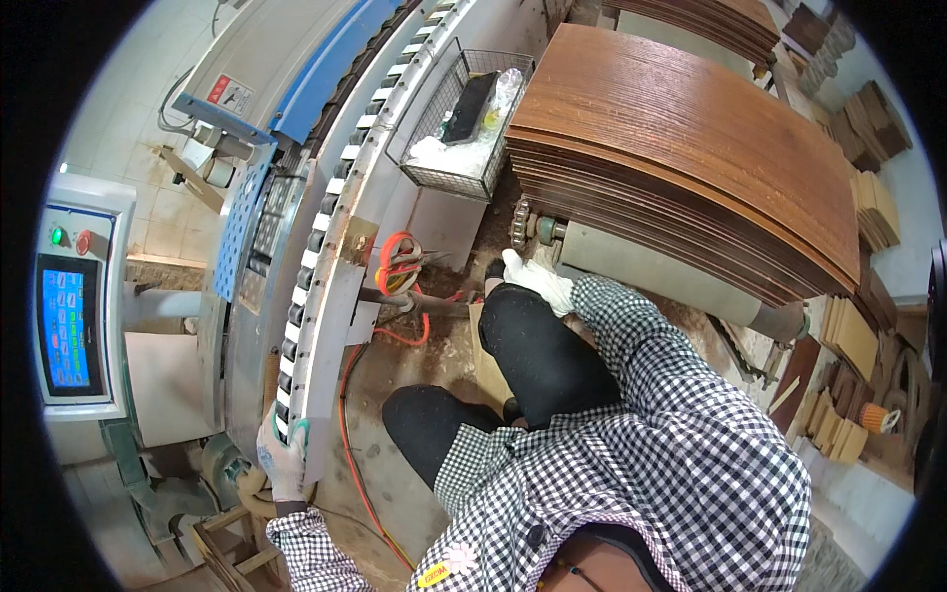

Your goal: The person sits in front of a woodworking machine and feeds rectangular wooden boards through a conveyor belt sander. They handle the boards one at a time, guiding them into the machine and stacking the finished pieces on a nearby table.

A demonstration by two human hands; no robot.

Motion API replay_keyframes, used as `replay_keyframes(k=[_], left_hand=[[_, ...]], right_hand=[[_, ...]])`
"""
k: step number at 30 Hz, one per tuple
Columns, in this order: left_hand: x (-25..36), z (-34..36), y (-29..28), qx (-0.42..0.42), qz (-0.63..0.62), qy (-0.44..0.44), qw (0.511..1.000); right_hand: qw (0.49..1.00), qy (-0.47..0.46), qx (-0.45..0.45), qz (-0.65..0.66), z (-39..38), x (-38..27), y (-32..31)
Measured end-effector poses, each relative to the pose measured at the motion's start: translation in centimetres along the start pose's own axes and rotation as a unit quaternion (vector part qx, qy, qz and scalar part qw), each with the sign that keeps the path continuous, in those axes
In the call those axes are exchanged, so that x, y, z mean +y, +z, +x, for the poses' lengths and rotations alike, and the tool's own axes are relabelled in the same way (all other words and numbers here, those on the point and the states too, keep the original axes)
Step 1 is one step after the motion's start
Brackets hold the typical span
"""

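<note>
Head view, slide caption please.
Gloved left hand at the roller rail; gloved right hand by one knee, near stacked brown boards.

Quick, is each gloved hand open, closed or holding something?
Left white-gloved hand: at the black-and-white roller strip; grip unclear.
Right white-gloved hand: beside the black-trousered knee; open or closed unclear.

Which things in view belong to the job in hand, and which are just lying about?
Apparently in the job:
roller rail, left hand at its near end
stacked brown boards, near the right hand

Apparently lying about:
wire basket
pale boards at right
orange container
</note>
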State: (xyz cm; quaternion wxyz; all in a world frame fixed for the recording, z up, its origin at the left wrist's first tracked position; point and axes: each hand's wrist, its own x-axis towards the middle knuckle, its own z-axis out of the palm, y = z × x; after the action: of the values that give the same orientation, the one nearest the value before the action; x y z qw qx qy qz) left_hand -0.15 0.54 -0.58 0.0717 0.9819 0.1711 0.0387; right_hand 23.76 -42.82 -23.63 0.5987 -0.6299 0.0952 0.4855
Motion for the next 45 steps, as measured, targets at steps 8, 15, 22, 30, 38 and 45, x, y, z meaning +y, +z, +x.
replay_keyframes(k=[8, 15, 22, 30, 38, 45], left_hand=[[1.2, -0.1, 0.6, 0.055, 0.018, 0.042, 0.997], [1.4, -0.2, 1.2, 0.088, 0.033, 0.022, 0.995], [1.0, -0.1, 2.1, 0.105, 0.022, 0.005, 0.994], [1.7, -0.3, 1.8, 0.111, 0.022, -0.010, 0.994], [2.2, -0.9, 1.4, 0.115, 0.020, 0.013, 0.993], [2.6, -1.4, 1.4, 0.139, 0.001, 0.015, 0.990]], right_hand=[[0.879, -0.239, 0.300, -0.282, -7.3, 7.8, -4.4], [0.382, -0.363, 0.633, -0.566, -24.7, -2.0, -6.6], [0.378, -0.243, 0.666, -0.595, -27.7, -4.2, -9.5], [0.378, -0.448, 0.616, -0.526, -30.2, 1.7, -3.3], [0.738, -0.441, 0.195, 0.472, -29.7, 5.7, -9.6], [0.729, -0.546, 0.295, 0.290, -28.4, 7.1, -13.2]])
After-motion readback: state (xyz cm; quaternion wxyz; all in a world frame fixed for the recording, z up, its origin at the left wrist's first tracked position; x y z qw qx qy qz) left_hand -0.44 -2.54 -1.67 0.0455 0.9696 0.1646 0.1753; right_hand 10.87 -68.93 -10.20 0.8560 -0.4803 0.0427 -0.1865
